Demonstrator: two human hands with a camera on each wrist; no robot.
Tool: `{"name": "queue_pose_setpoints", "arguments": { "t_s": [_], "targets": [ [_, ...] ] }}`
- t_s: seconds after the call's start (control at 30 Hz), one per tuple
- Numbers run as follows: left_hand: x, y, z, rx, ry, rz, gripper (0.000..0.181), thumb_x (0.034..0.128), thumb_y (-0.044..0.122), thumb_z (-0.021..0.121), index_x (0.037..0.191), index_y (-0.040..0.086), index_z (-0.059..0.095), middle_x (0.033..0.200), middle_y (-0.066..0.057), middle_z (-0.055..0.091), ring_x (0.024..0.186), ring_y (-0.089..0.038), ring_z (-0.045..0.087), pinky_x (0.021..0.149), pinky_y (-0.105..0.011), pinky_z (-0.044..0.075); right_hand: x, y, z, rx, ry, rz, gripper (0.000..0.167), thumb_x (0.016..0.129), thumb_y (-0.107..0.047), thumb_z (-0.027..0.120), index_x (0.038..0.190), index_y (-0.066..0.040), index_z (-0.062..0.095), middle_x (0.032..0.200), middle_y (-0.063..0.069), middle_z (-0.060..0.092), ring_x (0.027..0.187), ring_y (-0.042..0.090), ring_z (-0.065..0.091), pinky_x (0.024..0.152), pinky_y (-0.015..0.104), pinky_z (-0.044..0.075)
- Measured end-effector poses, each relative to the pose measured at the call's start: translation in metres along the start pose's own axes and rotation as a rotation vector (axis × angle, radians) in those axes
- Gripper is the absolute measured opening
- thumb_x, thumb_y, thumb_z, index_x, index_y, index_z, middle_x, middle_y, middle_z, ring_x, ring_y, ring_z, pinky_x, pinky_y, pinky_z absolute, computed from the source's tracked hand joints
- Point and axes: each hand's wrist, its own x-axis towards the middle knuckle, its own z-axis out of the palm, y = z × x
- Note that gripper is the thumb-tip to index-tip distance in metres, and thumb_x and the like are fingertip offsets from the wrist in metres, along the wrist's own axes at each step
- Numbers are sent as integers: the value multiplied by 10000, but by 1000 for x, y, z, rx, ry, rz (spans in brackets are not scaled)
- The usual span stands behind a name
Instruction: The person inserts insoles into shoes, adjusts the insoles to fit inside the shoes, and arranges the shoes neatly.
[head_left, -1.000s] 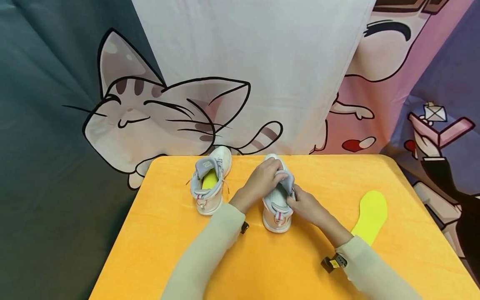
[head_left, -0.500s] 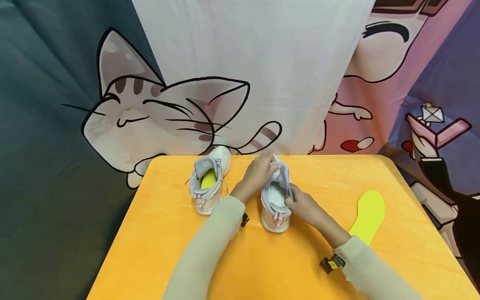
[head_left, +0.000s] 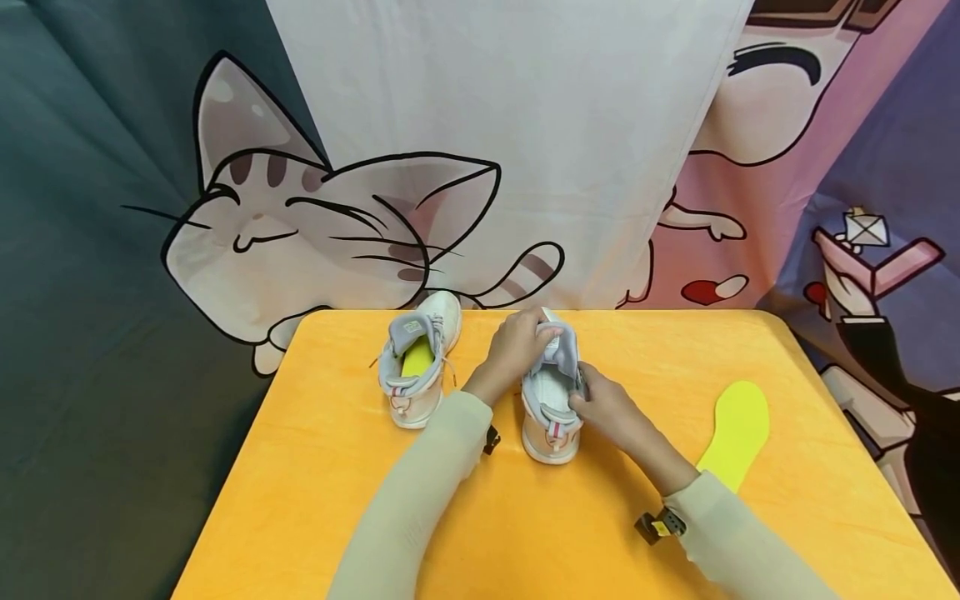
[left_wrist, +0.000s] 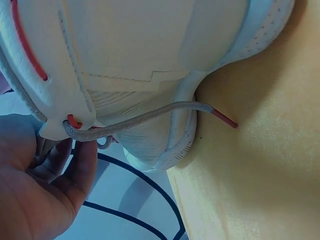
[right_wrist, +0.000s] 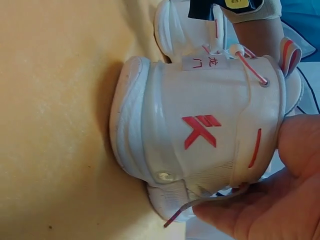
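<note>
A white sneaker with a pale heel stands upright on the table between my hands, its opening facing me. At its far end my left hand pinches the grey padded tongue and holds it up. My right hand grips the right edge of the collar, thumb at the inside. A pale inner sole shows through the opening. In the left wrist view, a grey lace with a red tip hangs beside the left fingers. The right wrist view shows a red logo on the shoe's side, close to the right hand.
Left of my hands stands the matching sneaker with a yellow-green insole inside. A loose yellow-green insole lies on the yellow table at the right, partly behind the right forearm. A printed cartoon curtain hangs behind the table.
The tongue, leaning right over the opening a second ago, now stands upright toward the left, and the opening shows wider. My left hand shifted slightly left with it; my right hand stayed nearly still.
</note>
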Motion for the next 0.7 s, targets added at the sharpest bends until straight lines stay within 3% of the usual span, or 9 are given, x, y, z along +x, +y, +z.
{"name": "queue_pose_setpoints", "arguments": {
  "t_s": [0.13,0.27,0.5,0.7],
  "targets": [
    [-4,-1,-2,28,1,21,291,1012,451,632,981,162,631,896,38,649,785,-138,614,682,-284,506,4,0,-3,-45,75,-75,627,973,-149,632,1510,74,398,1356,284,601,1071,362,647,846,452,575],
    [-9,-3,-3,38,-7,46,318,1030,468,597,1014,153,641,914,25,650,803,-152,611,701,-301,512,12,2,-7,-81,127,-125,606,958,-157,710,1460,76,464,1406,307,555,1254,465,588,972,575,545],
    [-18,-6,-2,45,4,73,344,1035,486,580,1048,150,653,1000,0,679,891,-174,651,778,-353,554,24,9,-13,-136,195,-190,474,937,-191,767,1314,41,597,1246,244,639,1150,435,636,924,558,561],
    [-27,-10,-2,35,-8,76,362,1011,485,628,1022,124,624,915,-7,598,792,-165,574,683,-308,495,28,12,-12,-154,242,-241,242,977,-229,726,1110,-42,650,1041,142,714,920,305,715,693,395,614]
  ]
}}
